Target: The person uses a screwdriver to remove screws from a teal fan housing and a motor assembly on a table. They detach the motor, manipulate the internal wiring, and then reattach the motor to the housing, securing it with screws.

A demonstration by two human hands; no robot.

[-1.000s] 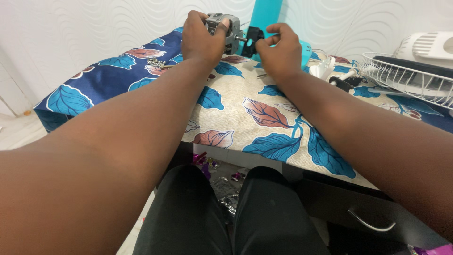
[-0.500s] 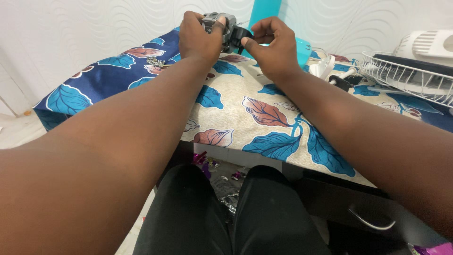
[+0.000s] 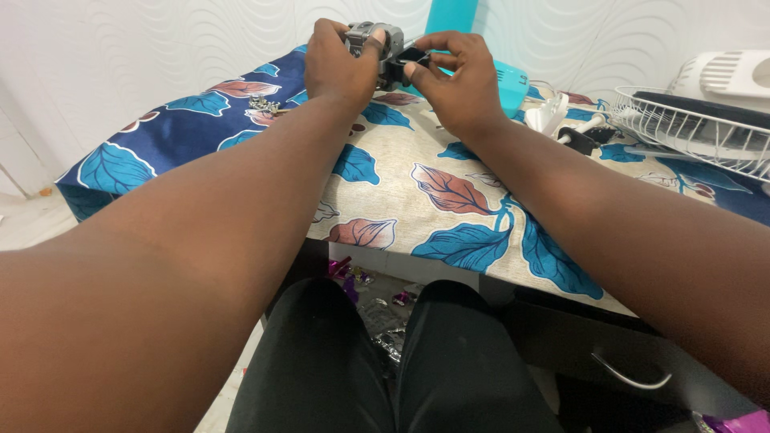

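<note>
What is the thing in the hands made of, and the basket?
The gray part held by the left hand looks like dull metal, with a black, probably plastic piece pinched by the right hand. The basket looks like white-coated wire: thin bars.

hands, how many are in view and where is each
2. The left hand grips a small grey metal part above the table's far edge. The right hand is beside it, pinching a black piece against that part. No other person's hands show.
</note>
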